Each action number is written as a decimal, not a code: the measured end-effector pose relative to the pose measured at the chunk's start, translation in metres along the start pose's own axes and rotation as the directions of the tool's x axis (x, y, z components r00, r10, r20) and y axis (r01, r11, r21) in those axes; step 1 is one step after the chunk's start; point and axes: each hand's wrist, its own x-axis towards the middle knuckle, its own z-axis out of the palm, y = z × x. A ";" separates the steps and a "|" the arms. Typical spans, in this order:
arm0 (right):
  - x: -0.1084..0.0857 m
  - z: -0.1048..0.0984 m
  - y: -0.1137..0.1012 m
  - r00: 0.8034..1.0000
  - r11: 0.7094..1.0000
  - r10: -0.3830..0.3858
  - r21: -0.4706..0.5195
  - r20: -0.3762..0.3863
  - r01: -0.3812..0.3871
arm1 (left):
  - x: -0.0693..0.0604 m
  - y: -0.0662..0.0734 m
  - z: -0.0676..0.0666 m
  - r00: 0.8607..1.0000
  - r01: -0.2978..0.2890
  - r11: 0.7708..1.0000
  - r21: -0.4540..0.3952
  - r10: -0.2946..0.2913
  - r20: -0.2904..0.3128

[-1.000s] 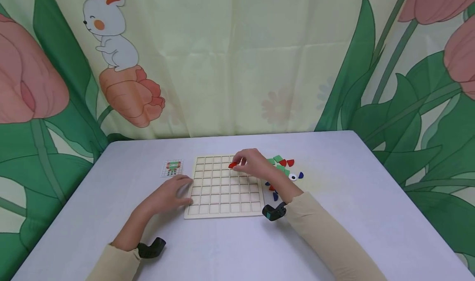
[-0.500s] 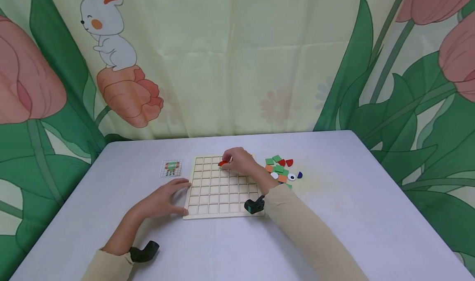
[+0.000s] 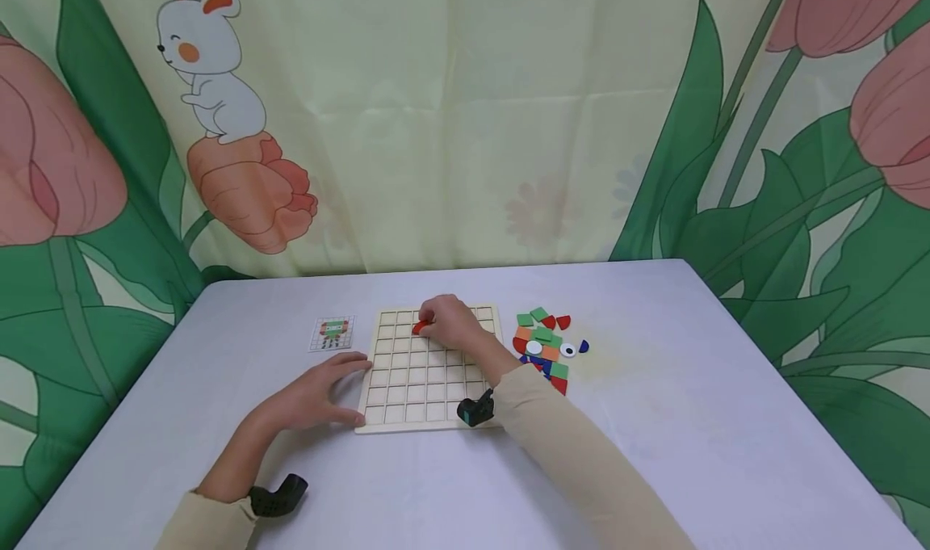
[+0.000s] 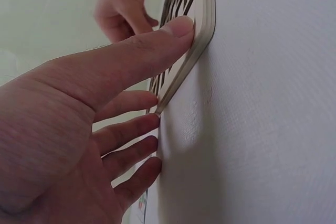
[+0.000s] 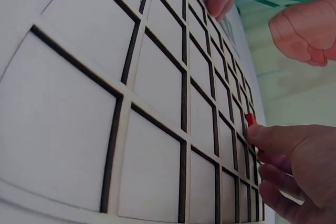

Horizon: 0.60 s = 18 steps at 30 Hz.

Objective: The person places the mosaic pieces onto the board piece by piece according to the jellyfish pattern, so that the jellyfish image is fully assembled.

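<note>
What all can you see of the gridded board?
The gridded board is pale, looks wooden with a layered edge, and has thin ridges framing squarish, dark-sided cells. It lies flat on the white table. The left hand touches its left side; the right hand pinches a red piece over its far rows, contact unclear.

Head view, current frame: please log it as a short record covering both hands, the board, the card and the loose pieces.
left hand: thumb at the near left corner of the board
right hand: pinches a red piece at the far rows
board: pale grid, flat on table
card: left of board
loose pieces: right of board, mixed colours
</note>
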 end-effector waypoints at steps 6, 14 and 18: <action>0.003 0.001 -0.002 1.000 1.000 0.003 -0.028 0.005 -0.003 | 0.001 -0.001 0.001 1.000 0.011 1.000 0.004 -0.011 0.001; 0.004 -0.002 -0.003 1.000 0.999 0.005 0.035 -0.029 -0.004 | 0.003 -0.002 0.002 1.000 0.021 1.000 -0.001 -0.021 0.005; 0.005 -0.001 -0.007 0.999 0.995 -0.015 0.095 -0.043 0.019 | 0.003 -0.002 0.002 1.000 0.028 1.000 0.001 -0.028 0.008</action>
